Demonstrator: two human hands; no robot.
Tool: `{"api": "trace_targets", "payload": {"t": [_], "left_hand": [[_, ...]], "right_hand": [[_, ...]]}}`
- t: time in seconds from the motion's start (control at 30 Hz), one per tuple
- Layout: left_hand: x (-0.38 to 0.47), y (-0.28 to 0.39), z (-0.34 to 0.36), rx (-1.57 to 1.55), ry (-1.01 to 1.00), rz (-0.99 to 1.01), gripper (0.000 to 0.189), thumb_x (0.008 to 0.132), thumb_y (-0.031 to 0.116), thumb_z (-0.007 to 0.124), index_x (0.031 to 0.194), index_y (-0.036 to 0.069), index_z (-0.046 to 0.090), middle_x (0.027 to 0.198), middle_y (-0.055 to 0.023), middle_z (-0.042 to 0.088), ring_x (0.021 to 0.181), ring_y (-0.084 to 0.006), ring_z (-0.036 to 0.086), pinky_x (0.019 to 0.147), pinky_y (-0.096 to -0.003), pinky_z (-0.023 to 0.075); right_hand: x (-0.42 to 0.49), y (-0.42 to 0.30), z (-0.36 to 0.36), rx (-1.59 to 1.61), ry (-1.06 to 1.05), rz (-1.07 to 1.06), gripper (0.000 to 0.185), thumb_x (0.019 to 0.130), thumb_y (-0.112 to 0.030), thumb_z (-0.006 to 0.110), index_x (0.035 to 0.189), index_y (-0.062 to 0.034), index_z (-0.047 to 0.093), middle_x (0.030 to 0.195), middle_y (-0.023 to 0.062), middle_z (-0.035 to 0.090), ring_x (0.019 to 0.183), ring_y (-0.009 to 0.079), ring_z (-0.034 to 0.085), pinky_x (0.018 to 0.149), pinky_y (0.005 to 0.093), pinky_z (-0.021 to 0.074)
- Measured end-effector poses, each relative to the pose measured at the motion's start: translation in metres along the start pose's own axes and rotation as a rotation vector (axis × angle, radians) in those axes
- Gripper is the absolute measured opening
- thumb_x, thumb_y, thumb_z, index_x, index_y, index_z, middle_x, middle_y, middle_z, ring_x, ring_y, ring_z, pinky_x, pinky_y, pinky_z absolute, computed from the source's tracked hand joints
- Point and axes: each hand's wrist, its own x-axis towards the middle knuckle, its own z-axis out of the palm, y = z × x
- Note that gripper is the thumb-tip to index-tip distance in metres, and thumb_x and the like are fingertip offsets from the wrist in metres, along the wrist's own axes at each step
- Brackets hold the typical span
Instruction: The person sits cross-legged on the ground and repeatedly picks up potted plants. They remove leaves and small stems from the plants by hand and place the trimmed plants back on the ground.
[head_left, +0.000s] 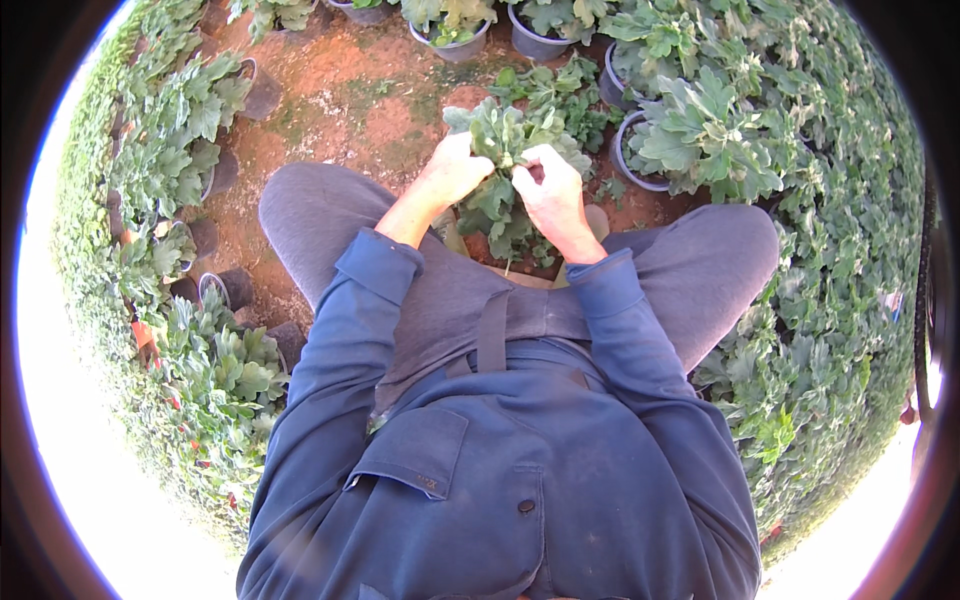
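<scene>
A leafy green plant (495, 135) with lobed, chrysanthemum-like leaves stands upright in front of me, between my knees. My left hand (455, 171) comes in from its left, thumb and fingers pinched on the upper growth. From the opposite side, my right hand (553, 196) pinches the same plant near its top, thumb against forefinger. A small gap separates the two sets of fingertips, and what exactly lies between them is too small to tell. Lower leaves (495, 206) hang below my hands and hide the plant's base.
Potted plants crowd the right, including one in a grey plastic pot (637, 154) near my right knee (739, 232). More pots, such as a dark one (262, 90), line the left. Reddish soil (337, 112) lies ahead. Loose greenery (562, 94) grows just behind the plant.
</scene>
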Motion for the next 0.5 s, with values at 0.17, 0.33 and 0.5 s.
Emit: {"api": "trace_targets", "payload": {"t": [0.17,0.33,0.5], "left_hand": [[-0.004,0.005,-0.001,-0.186,-0.019,-0.095,0.034,0.081,0.010,0.061,0.114,0.002,0.061,0.101,-0.0026,0.064,0.089,-0.0118,0.056,0.078,-0.0291,0.0470],[-0.011,0.014,-0.001,-0.311,-0.078,-0.073,0.032,0.084,0.013,0.067,0.113,0.003,0.062,0.101,-0.0033,0.065,0.085,-0.0132,0.059,0.073,-0.0291,0.0496],[-0.009,0.010,-0.001,-0.317,-0.069,-0.039,0.029,0.083,0.012,0.069,0.110,0.002,0.063,0.099,-0.0043,0.067,0.084,-0.0133,0.061,0.072,-0.0285,0.0509]], "right_hand": [[0.001,0.002,0.000,0.233,0.014,0.102,0.016,0.088,0.000,0.063,0.103,-0.0017,0.059,0.087,0.0005,0.063,0.076,0.0064,0.058,0.068,0.0220,0.0478],[0.002,0.000,0.000,0.234,-0.026,0.090,0.025,0.086,0.000,0.065,0.110,-0.0018,0.061,0.090,0.0039,0.065,0.077,0.0083,0.060,0.070,0.0236,0.0505],[0.002,-0.001,-0.001,0.043,-0.054,0.058,0.023,0.086,-0.001,0.066,0.109,-0.0007,0.062,0.089,0.0054,0.066,0.078,0.0087,0.061,0.070,0.0239,0.0504]]}}
